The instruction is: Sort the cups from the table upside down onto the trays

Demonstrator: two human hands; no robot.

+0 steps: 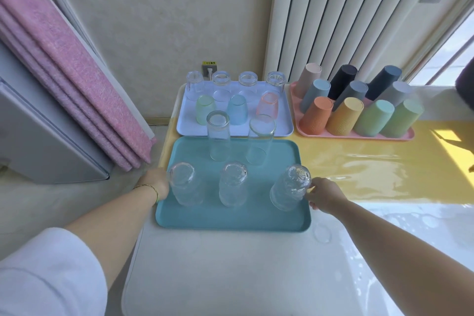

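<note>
Against the right hand's [323, 196] fingers [308, 188], on the teal tray [230, 222], the glass [289, 187] stands mouth down at the right end of the near row. The fingers curl onto its wall and grasp it.

Judged step: seating this glass on the tray, with the sort close to finished.

Left of those fingers, the middle glass [233, 185] and the left glass [183, 185] stand inverted in the same row. The tall glasses [218, 136] stand beyond them.

The left hand [156, 182] lies at the tray's left rim, just beside the left glass. Its fingers are hidden behind that glass, so their state cannot be told.

Beyond both hands, the blue tray [184, 127] and the pink tray [359, 135] carry inverted cups. Far right of the right fingers a dark object [465, 84] is cut off by the frame and unidentified.

Next move, as judged: release the glass cleanly without tipping it, then search the counter [230, 277] for any cup left unsorted.
</note>
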